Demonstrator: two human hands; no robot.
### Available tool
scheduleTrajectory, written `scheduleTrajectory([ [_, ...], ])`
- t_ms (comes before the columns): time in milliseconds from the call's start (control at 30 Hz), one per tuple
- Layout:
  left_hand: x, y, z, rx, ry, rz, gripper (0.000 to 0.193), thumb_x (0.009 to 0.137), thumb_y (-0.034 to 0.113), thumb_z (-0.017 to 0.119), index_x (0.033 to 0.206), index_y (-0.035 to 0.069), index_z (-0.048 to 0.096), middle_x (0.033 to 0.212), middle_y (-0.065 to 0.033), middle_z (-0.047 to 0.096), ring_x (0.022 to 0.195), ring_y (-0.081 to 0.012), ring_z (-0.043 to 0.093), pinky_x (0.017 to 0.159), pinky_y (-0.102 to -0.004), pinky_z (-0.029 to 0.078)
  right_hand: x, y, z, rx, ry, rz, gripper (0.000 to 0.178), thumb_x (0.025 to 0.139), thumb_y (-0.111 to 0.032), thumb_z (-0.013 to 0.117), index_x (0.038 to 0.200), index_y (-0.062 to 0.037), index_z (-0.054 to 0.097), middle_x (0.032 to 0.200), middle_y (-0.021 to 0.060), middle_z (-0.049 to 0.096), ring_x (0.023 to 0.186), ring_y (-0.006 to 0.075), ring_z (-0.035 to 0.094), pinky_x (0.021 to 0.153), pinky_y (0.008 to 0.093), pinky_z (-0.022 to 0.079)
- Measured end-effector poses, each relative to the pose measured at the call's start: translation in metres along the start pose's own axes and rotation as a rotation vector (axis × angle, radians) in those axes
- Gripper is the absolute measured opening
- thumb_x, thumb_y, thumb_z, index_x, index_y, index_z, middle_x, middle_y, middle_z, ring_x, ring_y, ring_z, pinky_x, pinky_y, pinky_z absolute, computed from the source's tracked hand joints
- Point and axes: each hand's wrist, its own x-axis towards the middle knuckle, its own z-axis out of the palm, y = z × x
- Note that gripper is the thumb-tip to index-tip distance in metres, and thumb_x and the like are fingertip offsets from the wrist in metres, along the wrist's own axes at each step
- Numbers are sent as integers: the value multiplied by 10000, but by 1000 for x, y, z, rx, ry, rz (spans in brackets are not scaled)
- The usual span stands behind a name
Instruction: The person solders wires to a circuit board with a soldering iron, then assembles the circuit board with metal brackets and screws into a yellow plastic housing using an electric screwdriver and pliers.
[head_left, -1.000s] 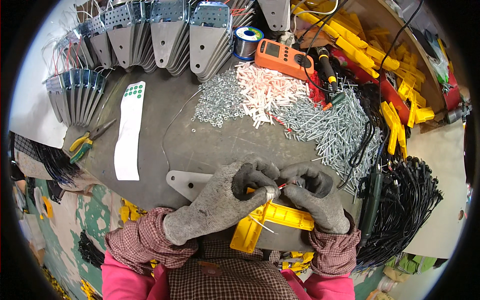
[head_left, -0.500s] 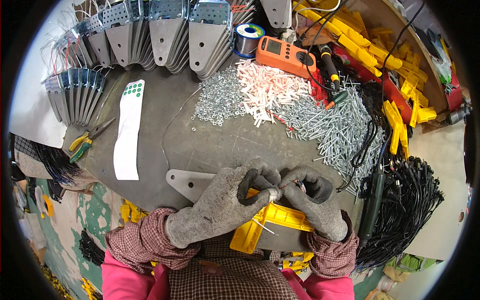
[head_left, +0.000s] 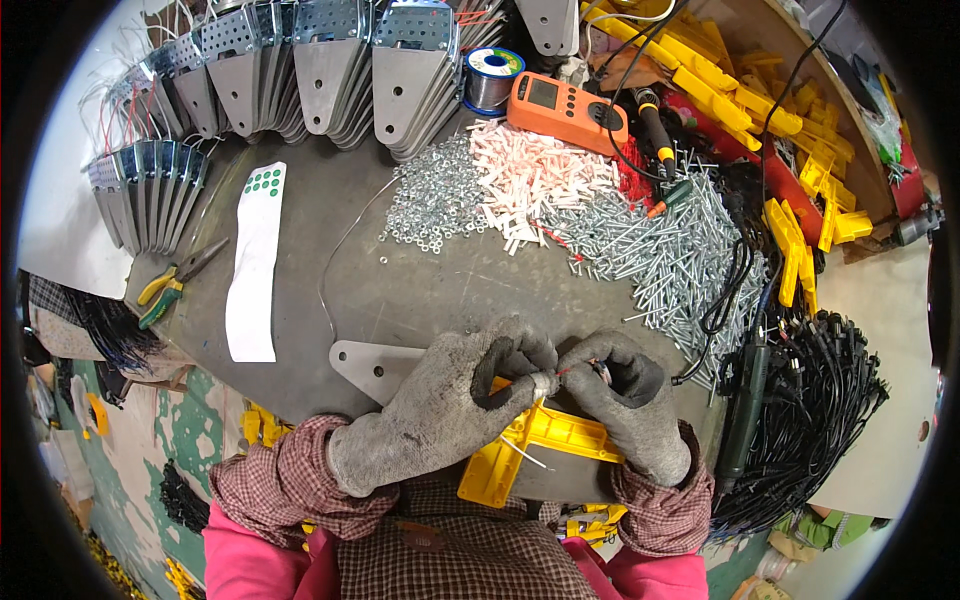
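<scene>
In grey work gloves, my two hands meet over the front of the bench with thumbs and fingertips pinched. My left hand is closed on a thin wire, with a small whitish bit at its thumb tip. A short red wire runs between the fingertips to my right hand, which pinches its other end. Below them lies a yellow plastic frame, partly hidden by the gloves. A loose white wire end hangs across it. A grey metal plate with holes pokes out from under my left hand.
Piles of nuts, pale sleeves and screws lie beyond my hands. An orange multimeter and solder spool stand behind. Pliers and a white strip sit left; black cables heap up right.
Both hands keep nearly the same pinch over the yellow frame. The whole view has shifted very slightly; nothing has been let go or picked up.
</scene>
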Motion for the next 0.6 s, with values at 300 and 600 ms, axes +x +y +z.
scheduleTrajectory([
  [300, -2, -3, 1, 228, -18, 65, 199, 912, 57, 632, 1091, -19, 591, 917, -65, 648, 883, -108, 635, 786, -272, 512, 0, 3, 0, 44, 10, -41, 139, 919, -108, 642, 985, 12, 662, 929, 77, 666, 851, 97, 608, 744, 242, 494],
  [600, 5, 2, -2, -8, -51, -46, 280, 878, 108, 688, 1106, -18, 586, 971, -86, 660, 958, -122, 620, 848, -280, 500, -2, 4, -11, 184, -4, 68, 303, 945, -132, 614, 1195, 25, 545, 995, 64, 638, 927, 106, 604, 828, 246, 497],
])
